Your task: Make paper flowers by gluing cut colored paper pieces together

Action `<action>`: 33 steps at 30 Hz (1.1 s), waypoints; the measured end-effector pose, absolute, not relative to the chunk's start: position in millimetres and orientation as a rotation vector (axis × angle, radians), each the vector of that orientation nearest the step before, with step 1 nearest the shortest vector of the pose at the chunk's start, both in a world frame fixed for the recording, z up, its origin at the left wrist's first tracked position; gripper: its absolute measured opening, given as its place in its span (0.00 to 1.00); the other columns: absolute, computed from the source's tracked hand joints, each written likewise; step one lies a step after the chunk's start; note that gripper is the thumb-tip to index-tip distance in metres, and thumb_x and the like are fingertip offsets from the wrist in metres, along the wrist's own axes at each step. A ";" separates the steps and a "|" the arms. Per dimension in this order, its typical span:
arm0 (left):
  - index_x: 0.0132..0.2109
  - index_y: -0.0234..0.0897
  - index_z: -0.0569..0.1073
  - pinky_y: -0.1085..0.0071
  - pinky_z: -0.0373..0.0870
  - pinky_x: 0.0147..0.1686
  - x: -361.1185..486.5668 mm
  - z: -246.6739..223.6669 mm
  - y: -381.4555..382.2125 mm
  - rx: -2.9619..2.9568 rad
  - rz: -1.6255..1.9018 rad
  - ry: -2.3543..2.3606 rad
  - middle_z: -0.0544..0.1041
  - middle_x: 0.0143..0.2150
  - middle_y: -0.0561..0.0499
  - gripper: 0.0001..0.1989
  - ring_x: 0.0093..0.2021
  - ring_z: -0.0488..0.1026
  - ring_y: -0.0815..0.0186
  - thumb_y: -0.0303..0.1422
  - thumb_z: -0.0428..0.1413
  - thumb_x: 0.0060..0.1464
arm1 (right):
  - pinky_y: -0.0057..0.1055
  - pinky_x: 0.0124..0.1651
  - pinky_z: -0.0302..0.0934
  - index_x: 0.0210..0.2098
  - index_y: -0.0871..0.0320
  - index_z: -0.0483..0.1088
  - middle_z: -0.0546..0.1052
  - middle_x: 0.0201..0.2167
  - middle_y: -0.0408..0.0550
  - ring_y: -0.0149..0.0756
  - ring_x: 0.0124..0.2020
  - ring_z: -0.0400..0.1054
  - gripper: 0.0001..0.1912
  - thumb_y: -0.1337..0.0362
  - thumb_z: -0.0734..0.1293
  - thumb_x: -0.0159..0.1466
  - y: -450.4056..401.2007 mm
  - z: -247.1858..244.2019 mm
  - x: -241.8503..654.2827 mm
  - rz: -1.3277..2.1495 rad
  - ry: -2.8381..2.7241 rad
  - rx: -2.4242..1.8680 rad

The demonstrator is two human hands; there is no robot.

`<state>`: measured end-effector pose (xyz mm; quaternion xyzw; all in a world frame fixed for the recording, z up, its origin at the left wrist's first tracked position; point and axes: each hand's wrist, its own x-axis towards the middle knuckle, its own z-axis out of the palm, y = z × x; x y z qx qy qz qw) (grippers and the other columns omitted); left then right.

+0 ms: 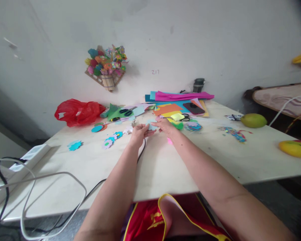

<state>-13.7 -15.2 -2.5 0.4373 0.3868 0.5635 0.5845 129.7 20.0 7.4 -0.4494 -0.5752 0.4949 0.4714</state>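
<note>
Left hand (139,131) and right hand (166,126), fingers (149,133) pinching pale-blue paper (152,125) between them. Paper flowers (112,139) left on surface (163,174); green fruit (253,120) far right.

1. Left arm (115,187): bare, rising from the bottom edge and leaning rightward up to the left wrist (136,142).
2. Right arm (213,174): bare, slanting in from the lower right to the right wrist (175,133); a small dark spot shows on the forearm near that wrist.
3. Left hand (141,131): turned inward, thumb uppermost, fingers (149,133) stretched rightward beneath it, closed in a light pinch.
4. Right hand (165,126): pointing left, thumb and fingers pinched together; some fingers are hard to make out.
5. Both hands: near each other, fingertips facing, well forward of the body, at nearly equal reach.
</note>
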 end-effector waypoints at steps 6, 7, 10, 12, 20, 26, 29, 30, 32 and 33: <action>0.30 0.31 0.69 0.66 0.77 0.38 -14.1 -2.7 -15.2 1.010 1.302 0.898 0.77 0.25 0.46 0.11 0.31 0.79 0.61 0.33 0.62 0.50 | 0.25 0.20 0.45 0.18 0.59 0.64 0.64 0.16 0.38 0.24 0.19 0.54 0.15 0.59 0.73 0.47 24.0 5.7 128.6 1.179 -1.434 -1.099; 0.31 0.31 0.69 0.66 0.77 0.38 -14.1 -2.7 -15.1 1.009 1.299 0.899 0.77 0.25 0.46 0.11 0.31 0.79 0.61 0.33 0.62 0.50 | 0.25 0.20 0.45 0.18 0.59 0.65 0.64 0.16 0.38 0.24 0.19 0.54 0.14 0.59 0.73 0.47 24.6 5.2 128.4 1.176 -1.436 -1.095; 0.31 0.30 0.69 0.68 0.77 0.36 -13.7 -2.6 -14.7 1.012 1.301 0.901 0.77 0.25 0.46 0.10 0.31 0.79 0.62 0.32 0.61 0.51 | 0.24 0.20 0.47 0.20 0.58 0.66 0.65 0.17 0.38 0.25 0.19 0.55 0.13 0.59 0.73 0.47 24.8 4.5 127.9 1.173 -1.438 -1.086; 0.30 0.31 0.69 0.70 0.77 0.35 -13.4 -2.9 -14.0 1.018 1.310 0.903 0.77 0.25 0.46 0.10 0.30 0.79 0.62 0.32 0.61 0.51 | 0.24 0.20 0.48 0.21 0.59 0.66 0.67 0.17 0.39 0.25 0.19 0.56 0.13 0.59 0.73 0.48 23.4 5.5 128.0 1.174 -1.443 -1.087; 0.30 0.32 0.67 0.65 0.77 0.37 -14.4 -5.6 -9.2 1.001 1.385 0.929 0.77 0.24 0.47 0.12 0.31 0.79 0.61 0.34 0.62 0.50 | 0.22 0.20 0.51 0.26 0.58 0.71 0.75 0.24 0.47 0.30 0.25 0.67 0.19 0.47 0.69 0.54 15.9 13.1 133.4 1.350 -1.390 -1.013; 0.29 0.32 0.67 0.64 0.77 0.38 -13.3 -3.4 -9.3 0.976 1.411 0.950 0.75 0.22 0.50 0.12 0.30 0.79 0.62 0.33 0.63 0.49 | 0.23 0.23 0.53 0.27 0.58 0.70 0.75 0.24 0.43 0.29 0.26 0.69 0.14 0.54 0.71 0.52 24.1 7.8 133.7 1.270 -1.262 -1.043; 0.29 0.32 0.67 0.64 0.77 0.38 -13.6 -2.9 -9.8 0.986 1.439 0.943 0.75 0.22 0.50 0.14 0.29 0.79 0.62 0.35 0.64 0.48 | 0.22 0.23 0.52 0.26 0.59 0.69 0.74 0.23 0.43 0.27 0.24 0.68 0.11 0.58 0.69 0.53 27.5 6.8 132.3 1.190 -1.160 -1.083; 0.29 0.32 0.67 0.64 0.77 0.38 -13.9 -2.9 -10.1 0.995 1.448 0.938 0.75 0.22 0.51 0.14 0.29 0.79 0.62 0.35 0.64 0.47 | 0.22 0.23 0.52 0.25 0.59 0.69 0.75 0.24 0.43 0.26 0.23 0.68 0.11 0.58 0.69 0.53 27.9 6.8 132.0 1.175 -1.137 -1.087; 0.29 0.33 0.67 0.64 0.77 0.39 -14.6 -3.0 -10.7 1.008 1.460 0.936 0.75 0.22 0.51 0.14 0.29 0.79 0.62 0.35 0.64 0.47 | 0.22 0.23 0.53 0.24 0.59 0.68 0.75 0.23 0.44 0.26 0.22 0.66 0.12 0.57 0.68 0.54 27.6 7.0 132.2 1.161 -1.095 -1.089; 0.30 0.33 0.67 0.64 0.77 0.39 -14.9 -3.1 -11.1 1.012 1.464 0.936 0.75 0.22 0.51 0.14 0.30 0.79 0.62 0.35 0.64 0.47 | 0.23 0.23 0.53 0.23 0.59 0.67 0.75 0.22 0.44 0.26 0.21 0.66 0.12 0.56 0.67 0.55 27.3 6.9 132.7 1.157 -1.074 -1.086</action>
